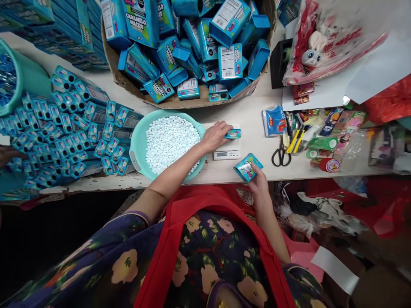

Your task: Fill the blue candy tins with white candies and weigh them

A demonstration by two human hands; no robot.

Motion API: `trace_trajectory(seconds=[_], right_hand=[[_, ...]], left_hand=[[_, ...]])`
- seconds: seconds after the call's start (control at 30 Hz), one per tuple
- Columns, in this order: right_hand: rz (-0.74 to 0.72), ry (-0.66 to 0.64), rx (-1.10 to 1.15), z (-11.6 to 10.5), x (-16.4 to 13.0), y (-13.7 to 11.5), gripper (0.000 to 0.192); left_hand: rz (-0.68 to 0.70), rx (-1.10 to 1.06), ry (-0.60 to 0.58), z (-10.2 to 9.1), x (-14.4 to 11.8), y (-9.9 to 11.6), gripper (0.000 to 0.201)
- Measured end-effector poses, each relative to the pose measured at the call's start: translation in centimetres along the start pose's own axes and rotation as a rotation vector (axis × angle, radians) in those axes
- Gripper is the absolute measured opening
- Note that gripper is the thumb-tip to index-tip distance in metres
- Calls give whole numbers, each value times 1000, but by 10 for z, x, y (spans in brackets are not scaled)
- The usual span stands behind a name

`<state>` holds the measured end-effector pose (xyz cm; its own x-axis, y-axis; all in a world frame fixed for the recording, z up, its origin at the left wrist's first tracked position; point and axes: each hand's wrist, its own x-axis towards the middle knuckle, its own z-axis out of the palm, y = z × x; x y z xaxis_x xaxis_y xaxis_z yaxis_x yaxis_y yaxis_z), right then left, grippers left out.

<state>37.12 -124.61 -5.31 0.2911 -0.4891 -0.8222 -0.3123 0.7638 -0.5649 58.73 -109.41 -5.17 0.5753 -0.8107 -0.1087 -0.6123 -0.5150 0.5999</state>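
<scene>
My left hand (215, 136) reaches over the bowl's right rim, its fingers closed on the end of a small blue candy box (233, 134) at the white digital scale (221, 155). Most of the scale's top is hidden under that hand. In my right hand (259, 182), near the table's front edge, is another blue candy box (246, 168), tilted, with its printed face up. A mint-green plastic bowl (137, 143) full of small white candies (170, 143) stands left of the scale.
A cardboard carton (154, 101) of loose blue boxes stands behind the bowl. Packed boxes (70, 141) crowd the left, beside a green bucket (35, 77) and another person's hand (11, 156). Black scissors (281, 157), a yellow cutter (296, 141) and a plastic bag (337, 51) lie right.
</scene>
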Motion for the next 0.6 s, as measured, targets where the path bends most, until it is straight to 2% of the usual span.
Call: trace_trajectory(seconds=[0.07,0.13,0.2,0.27,0.33,0.4,0.43,0.5,0.53,0.6], right_hand=[[106,18,-33,-3,7,1,33],[131,29,-77,-7,12,3,32],[121,42,-110,-12,16,3,32],[100,58,-137,-16,19,1,37],[25,91,-143,-21,21,-2,46],[-109,129,-148,-24,20,-6,55],[-181,134,-167,-25,19,-7,59],[-291,110,-246,-26,17,-7,65],[-321,93,-296,-26,17,-6,67],[-377,93,-385,-24,18,-2,73]], left_hand=[[-51,-7,108,-6,-11,2,37],[-81,-46,312,-21,-38,2,38],[-124,-82,515,-46,-85,0,39],[-231,-78,616,-76,-146,0,39],[-479,-50,566,-102,-211,2,39],[-822,-37,349,-115,-270,-1,39],[-984,-24,219,-114,-294,-6,38],[-1227,16,31,-97,-328,-25,37],[-1291,34,3,-83,-337,-38,36],[-1340,55,96,-48,-343,-67,37]])
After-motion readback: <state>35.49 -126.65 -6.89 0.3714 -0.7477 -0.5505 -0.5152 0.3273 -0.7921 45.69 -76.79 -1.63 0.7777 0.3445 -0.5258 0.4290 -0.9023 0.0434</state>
